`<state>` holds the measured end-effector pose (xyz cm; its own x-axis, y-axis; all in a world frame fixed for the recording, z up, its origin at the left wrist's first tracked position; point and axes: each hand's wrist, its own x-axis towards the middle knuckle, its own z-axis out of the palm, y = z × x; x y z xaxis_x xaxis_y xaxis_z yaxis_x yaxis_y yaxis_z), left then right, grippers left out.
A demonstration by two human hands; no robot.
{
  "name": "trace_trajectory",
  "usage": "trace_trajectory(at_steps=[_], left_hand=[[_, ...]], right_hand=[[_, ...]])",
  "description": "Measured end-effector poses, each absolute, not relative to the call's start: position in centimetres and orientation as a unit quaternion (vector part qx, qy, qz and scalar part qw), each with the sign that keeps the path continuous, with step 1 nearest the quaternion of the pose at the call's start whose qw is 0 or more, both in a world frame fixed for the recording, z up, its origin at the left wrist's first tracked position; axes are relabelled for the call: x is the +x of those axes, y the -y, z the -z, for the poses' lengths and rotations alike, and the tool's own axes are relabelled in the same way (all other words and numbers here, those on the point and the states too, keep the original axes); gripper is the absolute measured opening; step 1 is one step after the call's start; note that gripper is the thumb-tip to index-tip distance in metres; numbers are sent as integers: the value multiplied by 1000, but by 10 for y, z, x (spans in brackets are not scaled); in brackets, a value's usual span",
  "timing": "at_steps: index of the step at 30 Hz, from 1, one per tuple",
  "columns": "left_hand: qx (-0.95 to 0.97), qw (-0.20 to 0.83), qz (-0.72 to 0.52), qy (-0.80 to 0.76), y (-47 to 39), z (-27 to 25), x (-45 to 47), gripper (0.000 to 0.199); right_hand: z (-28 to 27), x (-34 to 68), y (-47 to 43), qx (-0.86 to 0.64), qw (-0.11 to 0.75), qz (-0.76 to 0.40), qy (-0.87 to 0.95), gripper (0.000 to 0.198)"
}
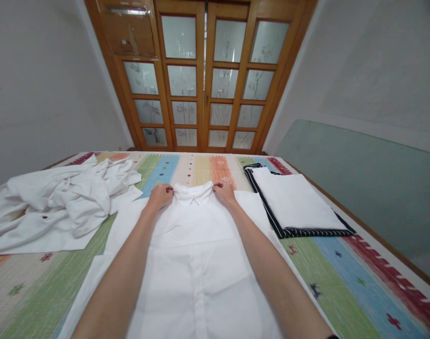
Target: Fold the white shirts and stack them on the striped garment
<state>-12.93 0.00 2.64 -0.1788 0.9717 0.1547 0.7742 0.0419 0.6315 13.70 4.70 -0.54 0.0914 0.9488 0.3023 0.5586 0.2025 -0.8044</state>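
A white collared shirt (197,263) lies spread out in front of me, its collar (193,194) at the far end and its button front facing up. My left hand (161,195) pinches the left end of the collar between closed fingers. At the collar's other end, my right hand (224,192) grips in the same way. Both forearms stretch over the shirt's body and cover parts of its sides. The shirt's lower end runs out of view at the bottom.
A crumpled heap of white cloth (59,197) lies on the left. To the right is a folded white garment (296,200) on top of black striped cloth (281,232). Beneath everything is a striped, multicoloured cover (328,278). Wooden glass-paned doors (204,80) stand beyond the far edge.
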Motion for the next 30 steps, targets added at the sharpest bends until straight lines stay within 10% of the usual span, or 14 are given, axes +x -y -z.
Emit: trace_trajectory(at_steps=[16,30], left_hand=[[366,571,-456,-576,7,-37,-137,10],[369,554,-470,-580,2,-28,-139,23]], right_hand=[[8,139,-50,-572,461,-239,635,23],[8,140,-55,-562,479,-347,578,15]])
